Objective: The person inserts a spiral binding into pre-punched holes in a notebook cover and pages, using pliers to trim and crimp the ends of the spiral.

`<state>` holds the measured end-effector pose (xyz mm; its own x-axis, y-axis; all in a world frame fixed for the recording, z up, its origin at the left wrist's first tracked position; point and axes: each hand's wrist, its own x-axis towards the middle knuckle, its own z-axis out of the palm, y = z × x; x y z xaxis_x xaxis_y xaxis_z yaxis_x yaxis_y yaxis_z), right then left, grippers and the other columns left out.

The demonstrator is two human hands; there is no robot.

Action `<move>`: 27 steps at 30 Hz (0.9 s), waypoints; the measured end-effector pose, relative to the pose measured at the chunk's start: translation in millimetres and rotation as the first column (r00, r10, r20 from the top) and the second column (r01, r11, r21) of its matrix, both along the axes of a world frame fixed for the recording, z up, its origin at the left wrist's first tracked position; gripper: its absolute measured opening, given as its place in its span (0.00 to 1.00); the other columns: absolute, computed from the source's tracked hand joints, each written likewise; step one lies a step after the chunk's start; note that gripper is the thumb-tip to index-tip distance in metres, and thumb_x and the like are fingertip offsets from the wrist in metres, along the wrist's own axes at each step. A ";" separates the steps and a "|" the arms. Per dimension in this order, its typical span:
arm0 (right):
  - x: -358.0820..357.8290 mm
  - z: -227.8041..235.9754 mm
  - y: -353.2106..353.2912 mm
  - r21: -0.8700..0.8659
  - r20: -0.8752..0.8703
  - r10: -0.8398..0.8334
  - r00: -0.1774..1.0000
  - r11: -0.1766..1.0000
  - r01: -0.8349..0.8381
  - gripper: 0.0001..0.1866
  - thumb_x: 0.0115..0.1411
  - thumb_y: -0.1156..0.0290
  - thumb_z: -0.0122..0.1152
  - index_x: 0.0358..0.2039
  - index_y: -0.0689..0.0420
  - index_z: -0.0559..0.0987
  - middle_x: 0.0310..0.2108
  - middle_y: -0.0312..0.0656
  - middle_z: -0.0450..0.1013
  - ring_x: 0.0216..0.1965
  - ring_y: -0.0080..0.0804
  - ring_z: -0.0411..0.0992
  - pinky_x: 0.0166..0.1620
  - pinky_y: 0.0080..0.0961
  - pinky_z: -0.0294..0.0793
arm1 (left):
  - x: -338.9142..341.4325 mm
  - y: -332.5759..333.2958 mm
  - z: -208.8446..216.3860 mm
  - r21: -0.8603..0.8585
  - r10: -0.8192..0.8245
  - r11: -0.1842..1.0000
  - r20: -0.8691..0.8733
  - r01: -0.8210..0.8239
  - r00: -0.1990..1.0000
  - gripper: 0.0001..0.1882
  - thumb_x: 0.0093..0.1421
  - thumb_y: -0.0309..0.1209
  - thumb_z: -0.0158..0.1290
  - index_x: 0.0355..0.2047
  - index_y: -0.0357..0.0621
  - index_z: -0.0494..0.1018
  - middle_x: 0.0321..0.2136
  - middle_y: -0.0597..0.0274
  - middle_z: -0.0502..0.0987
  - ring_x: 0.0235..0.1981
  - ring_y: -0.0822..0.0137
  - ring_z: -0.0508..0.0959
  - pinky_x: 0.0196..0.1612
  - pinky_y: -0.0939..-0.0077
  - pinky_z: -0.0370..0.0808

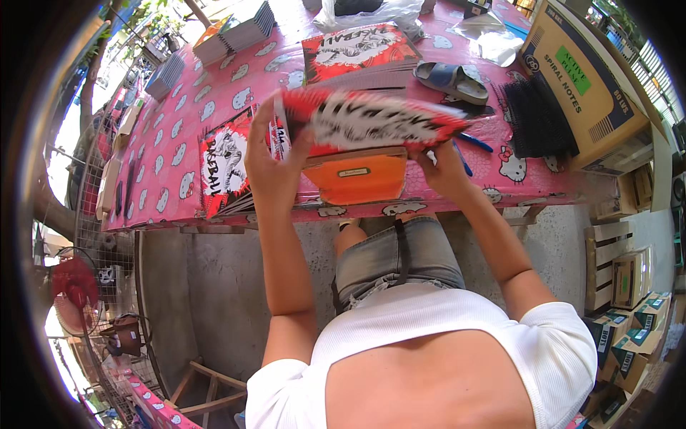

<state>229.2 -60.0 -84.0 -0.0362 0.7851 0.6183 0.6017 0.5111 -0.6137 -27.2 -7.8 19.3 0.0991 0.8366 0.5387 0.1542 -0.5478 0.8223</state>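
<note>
Above the table's near edge, my two hands hold a red, white and black printed notebook cover (379,125), tilted and a little blurred; I cannot tell whether it is one or several together. My left hand (275,150) grips its left end, thumb in front and fingers behind. Curled round the lower right corner is my right hand (443,168). Just below the cover shows an orange board or notebook cover (357,179) with a small label. A pile of matching red covers (225,164) lies beside my left hand, and another red pile (357,51) sits farther back.
A blue-grey slipper (451,82) and blue pens (475,143) lie right of the covers. Black spiral bindings (536,118) lean by a large cardboard box (582,86). Spiral notebooks (236,32) are stacked far left on the pink patterned tablecloth (161,179). A red fan (73,289) stands left.
</note>
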 end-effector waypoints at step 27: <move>-31.2 74.7 -96.2 -0.216 -0.695 0.072 0.715 0.928 -0.302 0.17 0.60 0.75 0.57 0.50 0.63 0.72 0.36 0.36 0.73 0.37 0.18 0.70 0.38 0.14 0.69 | 17.9 -60.4 -17.2 0.364 -0.567 0.780 0.756 0.509 0.328 0.17 0.52 0.24 0.61 0.36 0.47 0.63 0.39 0.63 0.64 0.34 0.72 0.71 0.52 0.63 0.71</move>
<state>198.0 -156.2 -9.3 0.1262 0.9516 0.2801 -0.1106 0.2941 -0.9494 -9.4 -68.2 2.1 0.0293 0.7390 0.6730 -0.8825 -0.2970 0.3646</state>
